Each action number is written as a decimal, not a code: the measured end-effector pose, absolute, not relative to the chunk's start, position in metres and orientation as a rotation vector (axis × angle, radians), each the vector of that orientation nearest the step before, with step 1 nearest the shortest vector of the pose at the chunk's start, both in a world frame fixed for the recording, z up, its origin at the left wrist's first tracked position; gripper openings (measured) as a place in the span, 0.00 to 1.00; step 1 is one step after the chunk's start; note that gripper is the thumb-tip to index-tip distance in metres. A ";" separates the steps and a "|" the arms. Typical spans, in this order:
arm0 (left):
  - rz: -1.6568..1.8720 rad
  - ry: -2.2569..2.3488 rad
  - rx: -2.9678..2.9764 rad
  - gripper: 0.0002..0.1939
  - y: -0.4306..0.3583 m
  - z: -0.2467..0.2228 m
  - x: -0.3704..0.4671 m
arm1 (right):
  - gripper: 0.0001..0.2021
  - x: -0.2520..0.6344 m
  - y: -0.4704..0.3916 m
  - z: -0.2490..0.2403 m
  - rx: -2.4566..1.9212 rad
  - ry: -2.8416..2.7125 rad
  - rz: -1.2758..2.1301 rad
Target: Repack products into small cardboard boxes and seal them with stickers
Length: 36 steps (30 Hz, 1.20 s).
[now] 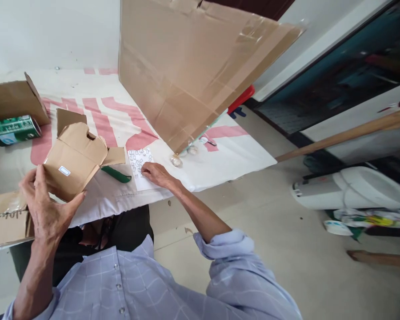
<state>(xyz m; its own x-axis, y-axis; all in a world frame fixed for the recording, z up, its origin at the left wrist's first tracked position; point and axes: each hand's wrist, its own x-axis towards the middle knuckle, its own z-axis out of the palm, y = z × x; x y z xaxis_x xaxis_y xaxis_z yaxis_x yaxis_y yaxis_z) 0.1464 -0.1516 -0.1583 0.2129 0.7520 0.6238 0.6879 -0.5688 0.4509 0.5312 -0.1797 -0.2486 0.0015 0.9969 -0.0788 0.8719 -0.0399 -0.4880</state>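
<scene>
My left hand [48,209] is wrapped round the lower left edge of a small cardboard box [76,158], its flaps unfolded and a blue-edged white label [64,170] on its face. The fingertips of my right hand [156,174] are bent down together on a white sheet [142,182] with many small outlined shapes; anything between them is too small to make out. Between box and sheet lies a green object [117,174], partly under a box flap.
A large cardboard panel [193,66] leans over the cloth-covered table [240,151], near small clear round objects [176,161]. On the left are a green can [15,130], an open carton [13,100] and another box [8,226]. A white bucket [353,189] lies at right.
</scene>
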 end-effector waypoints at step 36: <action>1.333 1.462 2.366 0.61 -0.165 -0.174 0.149 | 0.08 0.480 -0.181 -0.168 -1.494 -1.820 -0.193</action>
<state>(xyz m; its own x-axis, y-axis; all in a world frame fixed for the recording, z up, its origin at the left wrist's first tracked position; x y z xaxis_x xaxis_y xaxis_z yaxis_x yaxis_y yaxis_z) 0.1486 -0.1646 -0.1737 0.1776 0.7514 0.6355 0.7018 -0.5494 0.4535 0.4802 -0.1808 -0.1682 -0.0272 0.7765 0.6295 0.8914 0.3039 -0.3363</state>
